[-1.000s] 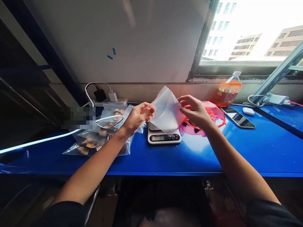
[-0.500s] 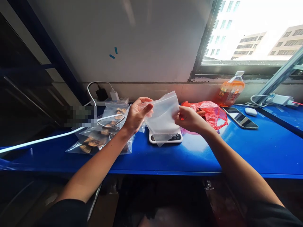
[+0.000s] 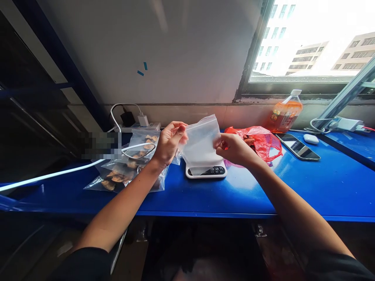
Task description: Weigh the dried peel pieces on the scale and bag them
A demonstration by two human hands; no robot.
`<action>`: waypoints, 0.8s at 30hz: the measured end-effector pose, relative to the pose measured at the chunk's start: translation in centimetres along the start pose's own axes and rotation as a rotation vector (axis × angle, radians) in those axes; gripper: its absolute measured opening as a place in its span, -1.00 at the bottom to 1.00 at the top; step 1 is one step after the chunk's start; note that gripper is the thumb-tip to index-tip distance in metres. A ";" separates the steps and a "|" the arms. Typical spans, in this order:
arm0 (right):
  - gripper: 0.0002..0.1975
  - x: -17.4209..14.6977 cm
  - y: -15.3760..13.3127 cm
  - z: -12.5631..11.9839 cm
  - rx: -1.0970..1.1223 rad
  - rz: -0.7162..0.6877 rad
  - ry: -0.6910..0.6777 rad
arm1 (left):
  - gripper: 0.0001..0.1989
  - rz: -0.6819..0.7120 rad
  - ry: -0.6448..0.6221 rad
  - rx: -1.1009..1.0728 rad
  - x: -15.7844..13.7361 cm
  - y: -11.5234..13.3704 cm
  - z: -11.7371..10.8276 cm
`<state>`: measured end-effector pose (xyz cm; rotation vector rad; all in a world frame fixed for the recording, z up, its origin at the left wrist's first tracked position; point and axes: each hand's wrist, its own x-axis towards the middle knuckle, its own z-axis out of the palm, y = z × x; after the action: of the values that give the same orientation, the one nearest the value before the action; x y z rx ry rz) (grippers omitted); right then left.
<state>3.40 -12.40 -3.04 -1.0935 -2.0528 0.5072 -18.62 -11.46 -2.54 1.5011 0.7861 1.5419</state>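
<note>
A frosted zip-lock bag [image 3: 202,142] hangs between my two hands, above a white kitchen scale [image 3: 206,173] with a black button strip. My left hand [image 3: 170,142] pinches the bag's left edge near the top, thumb against fingers. On the other side, my right hand [image 3: 231,146] grips the right edge with curled fingers. No contents show through the cloudy plastic. Most of the scale's top is hidden behind the bag. Left of the scale lie several clear bags of brown dried slices [image 3: 117,177]. A red plastic bag [image 3: 260,140] with reddish-brown pieces sits beyond my right hand.
A white cable [image 3: 67,168] crosses over the filled bags from the left. On the blue table [image 3: 187,201], toward the right, are a phone [image 3: 299,147], a white earphone case [image 3: 311,139] and an orange drink bottle [image 3: 285,113]. A power strip with chargers [image 3: 142,119] stands by the wall.
The frosted bag's lower corner has lifted and tilted, uncovering more of the scale's button strip. Both hands keep their hold in nearly the same place.
</note>
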 end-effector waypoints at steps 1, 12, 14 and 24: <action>-0.84 0.0 0.0 0.0 -0.004 -0.001 -0.002 | -0.65 -0.001 0.012 0.005 0.1 0.0 0.0; -0.73 0.1 -0.9 -2.3 0.408 0.055 0.067 | -0.63 -0.147 -0.241 0.137 -0.7 -0.1 0.4; -0.72 0.2 -0.9 -2.0 0.429 0.091 0.159 | -0.62 -0.158 -0.245 0.148 -0.7 0.1 0.4; -0.81 0.7 0.9 -1.0 0.085 -0.006 0.310 | -0.80 -0.025 -0.225 0.444 -0.5 0.2 -0.3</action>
<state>4.44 -11.31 -2.68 -1.0446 -1.7484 0.3904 -18.96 -12.00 -2.64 1.9360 1.0537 1.1977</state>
